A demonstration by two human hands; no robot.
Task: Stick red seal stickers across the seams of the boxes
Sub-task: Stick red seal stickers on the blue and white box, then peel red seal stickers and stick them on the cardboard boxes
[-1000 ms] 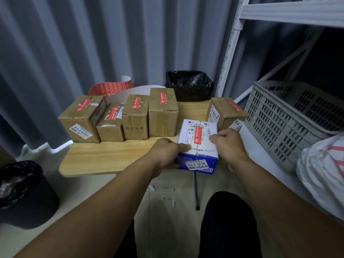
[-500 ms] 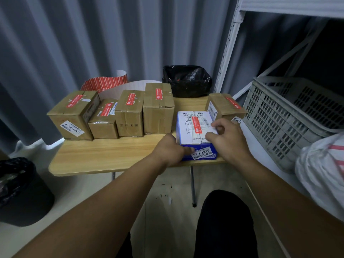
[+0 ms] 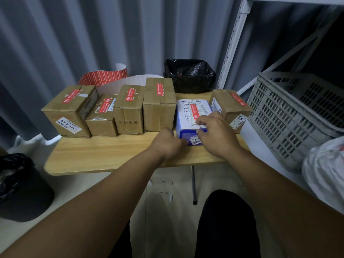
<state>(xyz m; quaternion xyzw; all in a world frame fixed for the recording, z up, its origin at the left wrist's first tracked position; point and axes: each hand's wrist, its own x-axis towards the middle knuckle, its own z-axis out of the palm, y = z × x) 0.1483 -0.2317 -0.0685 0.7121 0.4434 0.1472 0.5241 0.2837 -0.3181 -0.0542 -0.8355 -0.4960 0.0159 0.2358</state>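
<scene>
Since a red seal sticker point(image 3: 194, 111) already lies across the top seam of the blue-and-white cardboard box point(image 3: 186, 118), the step in hand is judged to be the placing of that box on the pale wooden table point(image 3: 104, 153), between the row of sealed brown cardboard boxes point(image 3: 160, 110) and a lone brown box point(image 3: 230, 107). Its near top edge is pinched by the right hand point(image 3: 216, 135), with the fingers bent over it. The left hand point(image 3: 167, 144) is curled against the near-left corner; whether anything is gripped there cannot be told. Next, a release is called for, then a fresh sticker from the red sticker sheet point(image 3: 104, 78).
</scene>
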